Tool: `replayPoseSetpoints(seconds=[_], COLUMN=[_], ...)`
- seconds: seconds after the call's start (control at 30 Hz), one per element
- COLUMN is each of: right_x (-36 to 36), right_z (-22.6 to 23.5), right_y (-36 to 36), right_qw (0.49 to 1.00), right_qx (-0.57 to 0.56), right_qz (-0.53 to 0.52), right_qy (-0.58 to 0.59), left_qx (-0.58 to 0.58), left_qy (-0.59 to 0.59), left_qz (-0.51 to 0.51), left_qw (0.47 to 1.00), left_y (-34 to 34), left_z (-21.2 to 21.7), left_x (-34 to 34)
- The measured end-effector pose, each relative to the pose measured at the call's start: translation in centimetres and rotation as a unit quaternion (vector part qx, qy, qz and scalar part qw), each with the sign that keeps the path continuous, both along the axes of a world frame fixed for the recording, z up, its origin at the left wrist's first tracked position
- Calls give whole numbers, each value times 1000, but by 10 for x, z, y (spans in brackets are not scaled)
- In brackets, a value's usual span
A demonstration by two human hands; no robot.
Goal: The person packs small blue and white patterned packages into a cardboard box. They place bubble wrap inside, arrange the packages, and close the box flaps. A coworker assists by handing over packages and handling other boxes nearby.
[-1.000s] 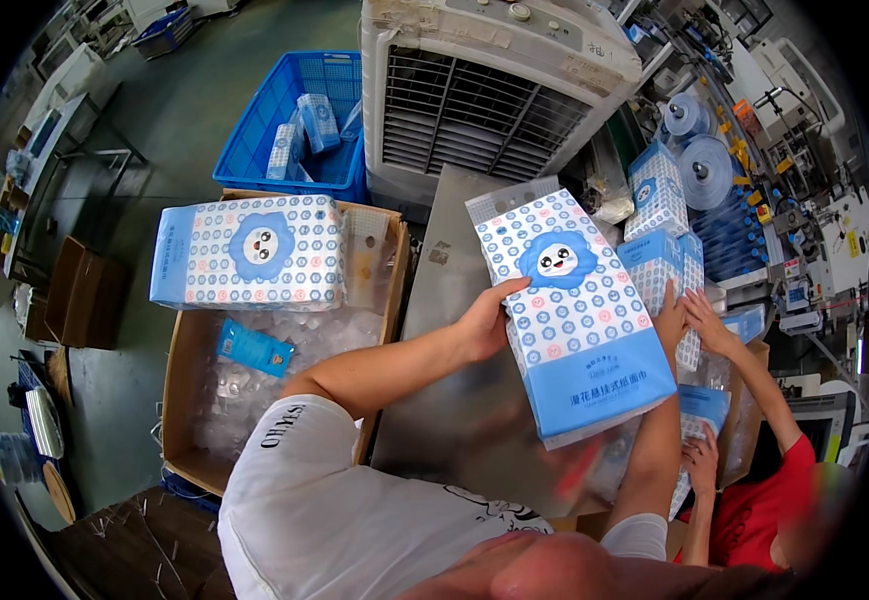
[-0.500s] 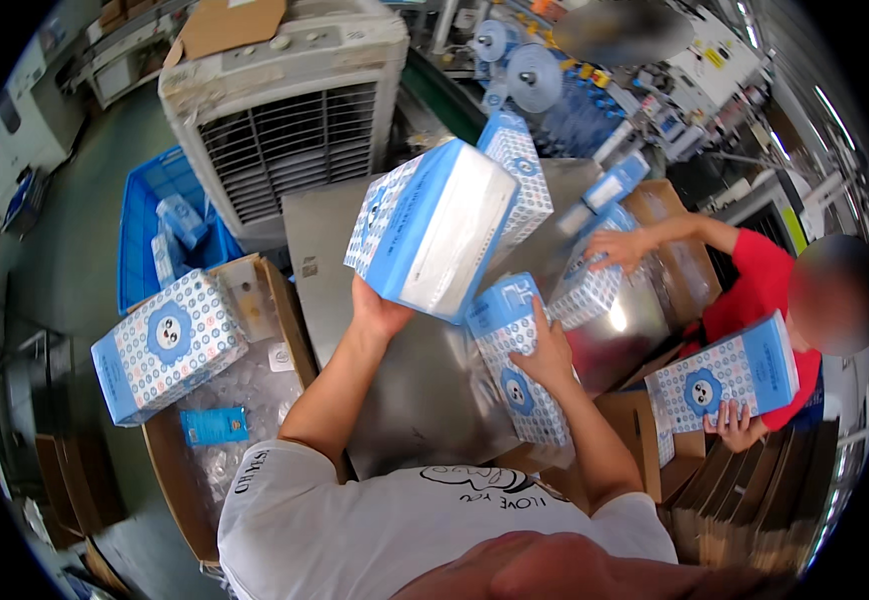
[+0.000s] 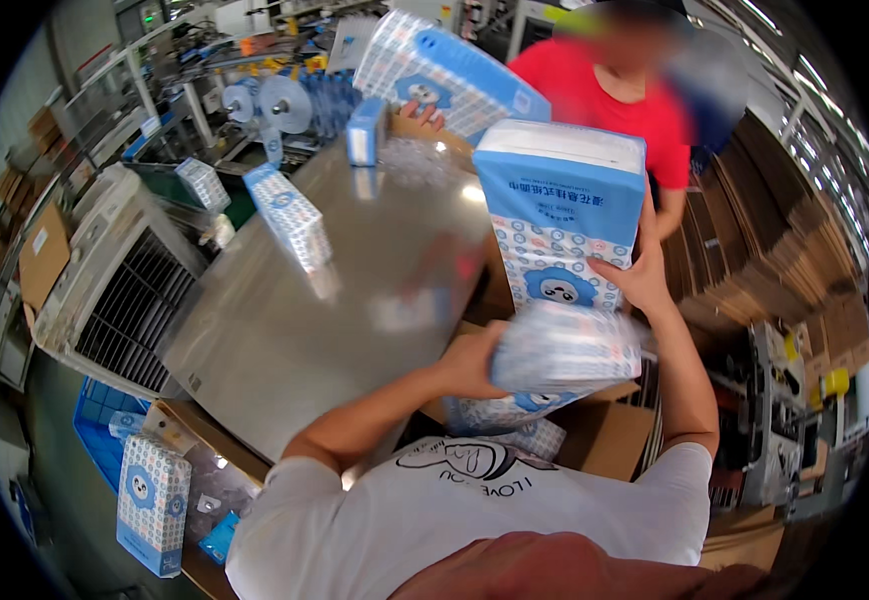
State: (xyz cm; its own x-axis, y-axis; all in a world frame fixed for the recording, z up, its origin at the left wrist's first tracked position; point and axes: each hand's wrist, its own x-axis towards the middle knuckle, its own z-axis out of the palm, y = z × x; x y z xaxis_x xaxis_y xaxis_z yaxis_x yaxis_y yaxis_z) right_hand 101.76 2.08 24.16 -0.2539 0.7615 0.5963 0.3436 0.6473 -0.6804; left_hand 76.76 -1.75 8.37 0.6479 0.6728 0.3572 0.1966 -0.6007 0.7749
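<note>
My right hand [image 3: 640, 275] grips a large blue and white tissue pack [image 3: 560, 215] by its right side, holding it upright with its printed cartoon face outward. Below it, my left hand [image 3: 475, 362] is closed on the end of a second tissue pack [image 3: 567, 350], smeared by motion and tilted on its side. Both packs are over an open cardboard carton [image 3: 610, 430] in front of me, where more packs show partly under the blurred one. My left fingers are partly hidden behind that pack.
A co-worker in a red shirt [image 3: 595, 100] holds another tissue pack [image 3: 445, 80] across the metal table [image 3: 355, 270]. Several packs stand on the table and the belt behind. A carton [image 3: 245, 440] with plastic-wrapped items and an air cooler [image 3: 115, 290] are at left; flattened cartons [image 3: 765, 200] at right.
My view has swung right. Both my packs have moved from above the table to over the carton. The co-worker's pack is raised across the table.
</note>
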Motion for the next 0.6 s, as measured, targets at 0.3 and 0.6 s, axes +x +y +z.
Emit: replayPoseSetpoints(seconds=[0.3,0.6], right_x=[83,75], right_z=[-161,-476], right_y=[-91,-80], right_qw=[987,832], right_qx=[-71,-87], right_qz=[-51,-123], right_qy=[-135,-533], left_qx=[-45,-73], left_qy=[549,530], left_qz=[-359,-251], left_qw=[754,807], left_y=[-44,-68], left_z=[-145,-151], left_x=[121,86])
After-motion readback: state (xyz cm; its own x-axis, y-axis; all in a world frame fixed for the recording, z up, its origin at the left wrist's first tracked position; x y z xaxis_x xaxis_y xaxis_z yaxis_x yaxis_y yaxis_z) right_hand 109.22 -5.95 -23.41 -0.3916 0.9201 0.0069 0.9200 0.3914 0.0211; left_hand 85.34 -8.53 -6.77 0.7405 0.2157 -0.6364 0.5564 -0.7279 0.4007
